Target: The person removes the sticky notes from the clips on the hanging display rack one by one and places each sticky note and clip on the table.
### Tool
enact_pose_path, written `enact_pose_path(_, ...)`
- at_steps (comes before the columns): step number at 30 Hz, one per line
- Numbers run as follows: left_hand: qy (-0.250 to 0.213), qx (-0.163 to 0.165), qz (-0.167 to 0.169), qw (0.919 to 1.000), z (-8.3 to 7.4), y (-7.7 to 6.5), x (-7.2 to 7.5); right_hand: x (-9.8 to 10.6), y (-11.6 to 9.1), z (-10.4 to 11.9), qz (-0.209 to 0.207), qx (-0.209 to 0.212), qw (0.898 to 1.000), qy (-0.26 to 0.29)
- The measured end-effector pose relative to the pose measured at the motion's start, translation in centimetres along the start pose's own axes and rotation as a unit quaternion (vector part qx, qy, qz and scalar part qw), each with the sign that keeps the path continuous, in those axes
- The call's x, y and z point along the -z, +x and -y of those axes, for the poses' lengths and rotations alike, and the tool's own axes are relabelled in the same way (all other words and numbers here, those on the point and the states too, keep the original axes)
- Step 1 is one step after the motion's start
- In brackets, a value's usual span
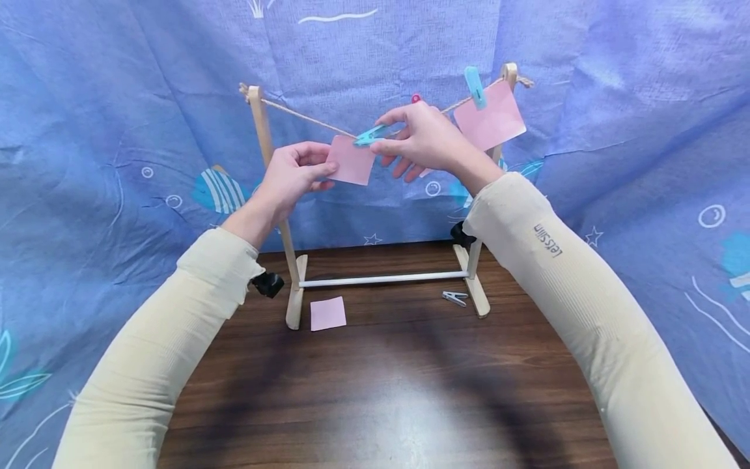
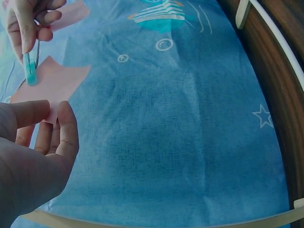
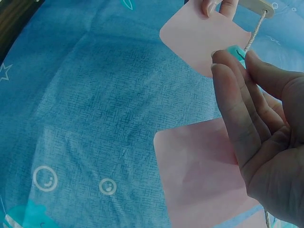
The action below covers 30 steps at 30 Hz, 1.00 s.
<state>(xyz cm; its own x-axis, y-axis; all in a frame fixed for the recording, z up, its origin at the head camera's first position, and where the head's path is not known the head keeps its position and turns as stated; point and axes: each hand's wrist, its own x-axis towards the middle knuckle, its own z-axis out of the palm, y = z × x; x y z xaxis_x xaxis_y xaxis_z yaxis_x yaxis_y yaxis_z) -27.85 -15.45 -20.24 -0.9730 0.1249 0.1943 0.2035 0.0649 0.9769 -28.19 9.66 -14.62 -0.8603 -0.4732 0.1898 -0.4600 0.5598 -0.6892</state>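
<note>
With thumb and fingers, my left hand pinches the left edge of a square pink paper, just below the sagging string. My right hand pinches a teal clothespin whose tip lies at the paper's top edge and the string. In the left wrist view this clothespin overlaps the paper. Behind my right hand, another pink paper hangs, mostly hidden in the head view; a red clothespin shows above that hand. Farther right, a teal clothespin holds a pink paper on the string.
The string spans two wooden posts on feet, joined low by a white rod. On the brown table lie a pink paper and a pale clothespin. A blue patterned cloth hangs behind.
</note>
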Motion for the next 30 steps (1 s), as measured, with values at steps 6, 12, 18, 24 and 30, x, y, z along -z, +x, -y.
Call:
enact_pose_path(6,0.002,0.001,-0.001,1.0,0.0,-0.1,0.0,-0.1,0.0,-0.3,0.001,0.002,1.0,0.012)
enact_pose_path(12,-0.007,-0.006,0.002,1.0,-0.3,-0.1,-0.2,-0.1,-0.1,-0.6,-0.018,0.013,0.999,0.038)
enact_pose_path(18,-0.033,-0.009,0.002,0.9994,-1.0,-0.2,-0.3,0.1,-0.2,-0.7,-0.054,0.023,0.997,0.044)
enact_pose_path(24,-0.067,-0.014,0.002,0.9977,-1.3,-0.5,-0.5,0.1,-0.3,-0.7,-0.076,0.02,0.995,0.06)
enact_pose_path(30,-0.083,-0.017,0.002,0.9964,-1.6,-0.9,-1.0,0.0,-0.4,-0.7,-0.096,0.019,0.992,0.085)
